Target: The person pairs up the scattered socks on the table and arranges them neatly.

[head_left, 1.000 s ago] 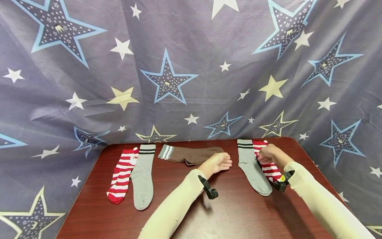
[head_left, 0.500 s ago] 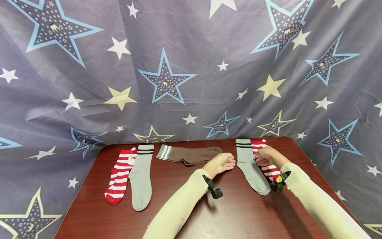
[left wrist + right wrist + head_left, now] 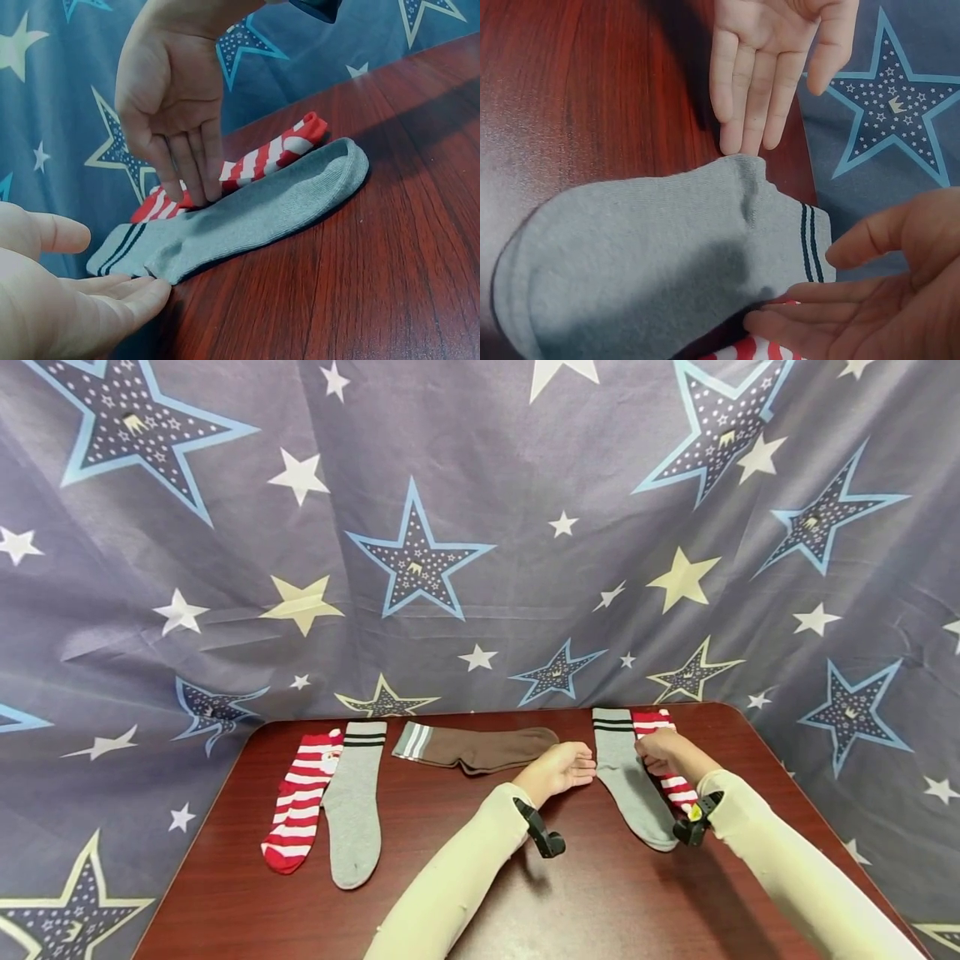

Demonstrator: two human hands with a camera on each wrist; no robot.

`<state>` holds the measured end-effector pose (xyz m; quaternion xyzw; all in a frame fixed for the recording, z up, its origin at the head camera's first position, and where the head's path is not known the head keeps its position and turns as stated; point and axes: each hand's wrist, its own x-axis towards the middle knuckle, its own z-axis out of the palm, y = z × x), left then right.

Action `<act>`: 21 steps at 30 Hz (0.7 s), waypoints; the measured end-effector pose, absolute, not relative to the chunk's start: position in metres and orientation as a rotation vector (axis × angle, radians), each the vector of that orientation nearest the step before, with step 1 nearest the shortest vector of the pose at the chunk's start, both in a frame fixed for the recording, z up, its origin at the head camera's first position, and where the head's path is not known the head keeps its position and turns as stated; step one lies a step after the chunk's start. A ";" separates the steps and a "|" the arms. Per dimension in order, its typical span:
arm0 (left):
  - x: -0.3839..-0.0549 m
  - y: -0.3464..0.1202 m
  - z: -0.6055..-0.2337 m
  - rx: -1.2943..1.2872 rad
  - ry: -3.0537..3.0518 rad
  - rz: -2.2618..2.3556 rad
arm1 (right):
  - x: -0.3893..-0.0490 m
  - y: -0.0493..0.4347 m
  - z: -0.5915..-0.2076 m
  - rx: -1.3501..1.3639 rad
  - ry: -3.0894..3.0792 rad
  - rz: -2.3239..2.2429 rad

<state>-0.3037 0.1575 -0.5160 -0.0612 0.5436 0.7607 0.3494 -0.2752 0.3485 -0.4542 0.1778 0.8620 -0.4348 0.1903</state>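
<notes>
On the right of the table, a grey sock [image 3: 628,793] with two black bands lies flat beside a red-and-white striped sock [image 3: 679,790]. My left hand [image 3: 561,768] reaches in from the left, fingers straight and palm turned inward, fingertips right at the grey sock's edge near its heel. On the other side, my right hand [image 3: 877,292] extends its fingers along the opposite edge of the grey sock, over the striped one, which it partly hides in the head view. Both thumbs stand apart from the fingers, and neither hand grips anything.
Another striped sock [image 3: 294,810] and another grey sock [image 3: 354,810] lie side by side at the left of the brown-red table [image 3: 247,918]. Brown socks [image 3: 480,748] with white bands lie at the back middle. A star-patterned curtain [image 3: 442,668] hangs behind the table.
My left hand has moved right, from near the brown socks to the grey sock's left edge. My right hand has shifted slightly left toward the same sock. The socks have not visibly moved.
</notes>
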 end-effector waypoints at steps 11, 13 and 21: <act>-0.306 0.155 -0.517 -0.163 1.394 1.950 | -0.277 0.352 -0.460 0.544 2.363 -1.288; -0.305 0.154 -0.517 -0.162 1.394 1.940 | -0.277 0.355 -0.462 0.550 2.318 -1.335; -0.306 0.151 -0.520 -0.158 1.401 1.900 | -0.275 0.363 -0.469 0.557 2.147 -1.480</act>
